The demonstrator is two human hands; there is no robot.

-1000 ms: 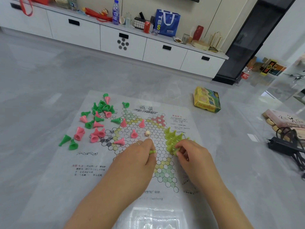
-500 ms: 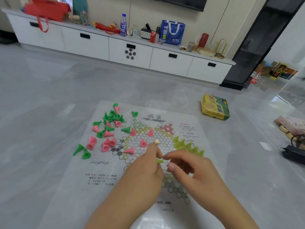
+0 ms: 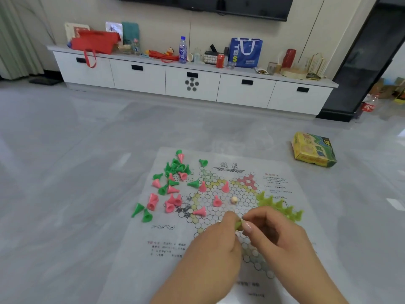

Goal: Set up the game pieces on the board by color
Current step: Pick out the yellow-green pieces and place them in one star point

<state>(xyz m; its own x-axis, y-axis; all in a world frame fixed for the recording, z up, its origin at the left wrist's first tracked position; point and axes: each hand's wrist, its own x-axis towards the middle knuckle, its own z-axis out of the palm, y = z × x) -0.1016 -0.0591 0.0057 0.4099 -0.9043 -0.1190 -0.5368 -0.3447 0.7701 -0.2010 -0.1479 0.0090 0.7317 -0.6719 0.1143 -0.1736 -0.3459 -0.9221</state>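
Board [image 3: 219,244] beside yellow box [image 3: 313,152]

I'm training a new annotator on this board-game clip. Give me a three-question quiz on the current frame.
1. True or false: the yellow-green pieces stand grouped at the board's right point.
2. Multiple choice: the yellow game box lies on (A) the board, (B) the floor to the board's right, (C) the cabinet.
3. Fill in: the left hand and right hand together pinch one ____ piece.

Key: 1 true; 2 B; 3 yellow-green.
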